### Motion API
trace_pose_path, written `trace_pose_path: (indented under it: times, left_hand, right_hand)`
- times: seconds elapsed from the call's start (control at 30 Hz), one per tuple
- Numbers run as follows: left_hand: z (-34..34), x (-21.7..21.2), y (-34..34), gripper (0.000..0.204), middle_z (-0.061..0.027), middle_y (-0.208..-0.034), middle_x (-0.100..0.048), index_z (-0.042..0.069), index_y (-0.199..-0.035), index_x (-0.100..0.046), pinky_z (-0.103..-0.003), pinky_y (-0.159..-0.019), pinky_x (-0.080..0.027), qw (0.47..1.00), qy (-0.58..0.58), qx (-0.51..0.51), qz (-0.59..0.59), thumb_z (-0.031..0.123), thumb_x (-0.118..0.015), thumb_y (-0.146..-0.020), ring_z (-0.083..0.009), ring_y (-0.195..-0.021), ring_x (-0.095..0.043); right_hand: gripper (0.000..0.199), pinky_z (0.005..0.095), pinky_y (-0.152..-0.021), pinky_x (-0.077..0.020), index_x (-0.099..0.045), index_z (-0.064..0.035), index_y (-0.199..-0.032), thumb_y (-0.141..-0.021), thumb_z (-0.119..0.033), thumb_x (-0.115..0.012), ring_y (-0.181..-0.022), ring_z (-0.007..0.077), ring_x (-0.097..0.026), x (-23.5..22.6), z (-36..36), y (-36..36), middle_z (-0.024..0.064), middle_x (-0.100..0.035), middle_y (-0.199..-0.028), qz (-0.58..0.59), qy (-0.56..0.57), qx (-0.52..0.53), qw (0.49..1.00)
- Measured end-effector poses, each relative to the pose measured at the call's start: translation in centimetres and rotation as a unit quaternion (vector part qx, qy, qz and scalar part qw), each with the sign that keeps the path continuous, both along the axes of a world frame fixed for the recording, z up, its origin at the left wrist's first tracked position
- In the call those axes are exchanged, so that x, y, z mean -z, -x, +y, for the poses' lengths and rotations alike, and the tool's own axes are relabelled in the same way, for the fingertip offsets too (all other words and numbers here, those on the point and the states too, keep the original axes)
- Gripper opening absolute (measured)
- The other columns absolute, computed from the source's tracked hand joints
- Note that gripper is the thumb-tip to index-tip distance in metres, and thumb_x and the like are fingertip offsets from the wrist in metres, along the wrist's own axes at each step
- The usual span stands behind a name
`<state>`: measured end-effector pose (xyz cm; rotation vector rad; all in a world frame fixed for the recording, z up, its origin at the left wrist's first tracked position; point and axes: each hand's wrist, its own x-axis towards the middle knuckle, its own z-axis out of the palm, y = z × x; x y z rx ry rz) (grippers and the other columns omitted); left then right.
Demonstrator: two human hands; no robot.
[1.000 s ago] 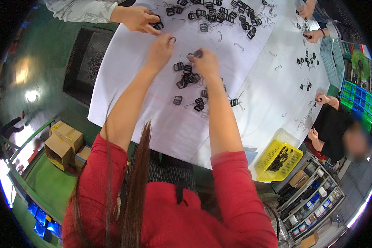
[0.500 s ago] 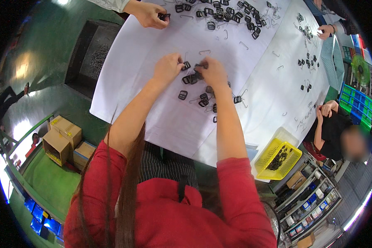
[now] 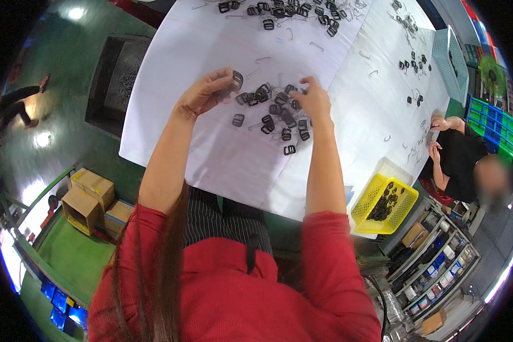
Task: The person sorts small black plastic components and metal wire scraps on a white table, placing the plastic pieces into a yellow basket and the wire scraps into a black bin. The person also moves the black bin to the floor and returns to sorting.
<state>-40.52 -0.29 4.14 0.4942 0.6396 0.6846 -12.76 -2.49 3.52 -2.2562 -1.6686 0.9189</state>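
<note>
Raised over the white table (image 3: 211,165), my left hand (image 3: 204,94) pinches a black slide buckle (image 3: 237,79) between thumb and fingers. To its right lies a loose pile of black buckles (image 3: 288,117) mixed with thin wire hooks. My right hand (image 3: 314,101) hovers at the pile's right side with thumb and forefinger apart, and nothing shows between them. Its fingertips are close to a few buckles; whether they touch any I cannot tell. One single buckle (image 3: 238,119) lies apart on the left of the pile.
More black buckles (image 3: 290,10) and wire hooks spread along the far side. A yellow basket (image 3: 362,212) holding dark pieces stands at the right edge, near a seated person (image 3: 453,154). Beyond is a pale blue basket (image 3: 447,68). Cardboard boxes (image 3: 91,191) stand on the left.
My hands have moved apart: the left has drawn left with a buckle, the right has opened its fingers beside the pile. Another person's hand at the top left has left the view.
</note>
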Motion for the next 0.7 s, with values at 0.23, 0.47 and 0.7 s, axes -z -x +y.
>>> trace_pose_path:
  times: [0.23, 0.47, 0.7]
  left_hand:
    - [0.6, 0.3, -0.8, 0.020, -0.0007, -0.084, -0.057, 0.006, -0.100, -0.056, -0.019, -0.054, -0.043, 0.969, -0.069, 0.060, 0.230, 0.020, -0.057, -0.086, -0.0077, -0.071, -0.053]
    - [-0.6, -1.4, -5.5, 0.023, -0.0042, -0.084, -0.059, 0.006, -0.094, -0.062, -0.017, -0.052, -0.045, 0.992, 0.069, 0.003, 0.101, 0.027, -0.055, -0.088, -0.0101, -0.068, -0.056]
    - [-2.7, 1.0, -15.0, 0.020, -0.0115, -0.070, -0.059, 0.007, -0.092, -0.062, -0.033, -0.060, -0.045, 0.725, -0.387, 0.136, 0.553, 0.019, -0.064, -0.076, -0.0194, -0.067, -0.059]
  right_hand:
    - [0.024, 0.0255, -0.048, -0.0358, -0.059, -0.0049, -0.089, -0.077, -0.025, -0.065, -0.054, 0.0145, -0.048, -0.8, -1.1, -3.0, 0.0044, -0.054, -0.063, 0.310, 0.053, 0.052, 0.948]
    - [0.020, 0.0206, -0.044, -0.0259, -0.059, -0.0057, -0.090, -0.082, -0.024, -0.059, -0.048, 0.0069, -0.037, -4.3, -5.6, -7.2, -0.0004, -0.047, -0.059, 0.640, -0.057, 0.333, 0.690]
    - [0.018, 0.0396, -0.063, -0.0453, -0.062, -0.0117, -0.090, -0.075, -0.022, -0.060, -0.072, 0.0292, -0.060, -1.2, -7.5, -6.6, 0.0122, -0.063, -0.072, -0.044, -0.005, -0.027, 0.999]
